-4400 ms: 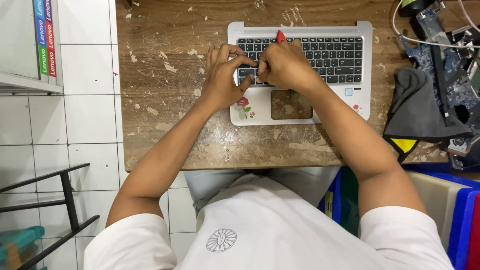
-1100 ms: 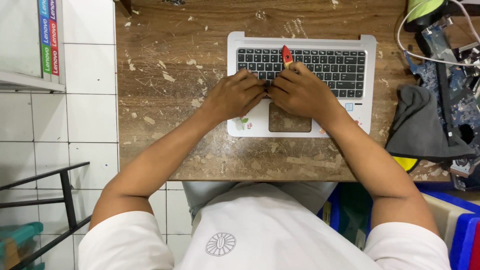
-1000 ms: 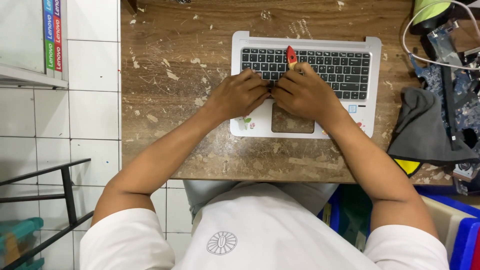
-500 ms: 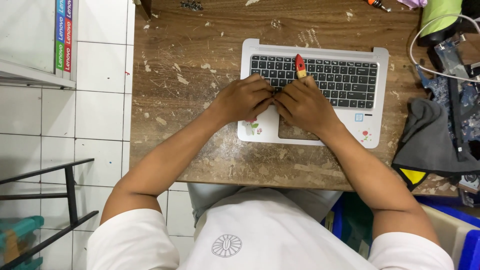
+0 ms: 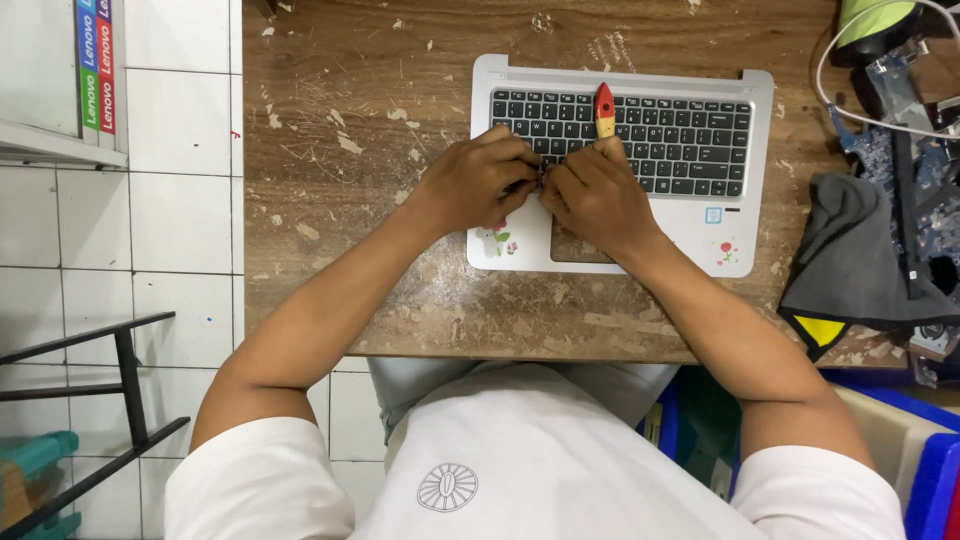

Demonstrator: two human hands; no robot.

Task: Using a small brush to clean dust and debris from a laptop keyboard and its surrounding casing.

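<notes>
A silver laptop base (image 5: pixel 745 250) with a black keyboard (image 5: pixel 690 145) lies on a worn wooden table (image 5: pixel 340 150). My right hand (image 5: pixel 600 195) is closed around a small tool with a red and yellow handle (image 5: pixel 604 108), the handle standing up over the keys. My left hand (image 5: pixel 475 180) is curled beside it, its fingertips pressed to the lower left of the keyboard and touching my right hand. What the fingertips hold there is hidden. Small flower stickers (image 5: pixel 500 238) mark the palm rest.
A grey cloth with a yellow patch (image 5: pixel 850 270) lies right of the laptop base. Circuit boards (image 5: pixel 925 140), a white cable (image 5: pixel 830 85) and a green object (image 5: pixel 870 20) crowd the far right. Coloured boxes stand on a shelf (image 5: pixel 95 60) at left. A black metal rack (image 5: pixel 110 400) stands below.
Both hands have slid from the left keys down to the keyboard's lower edge and drawn together. The camera view shifted, so the laptop base now sits further right.
</notes>
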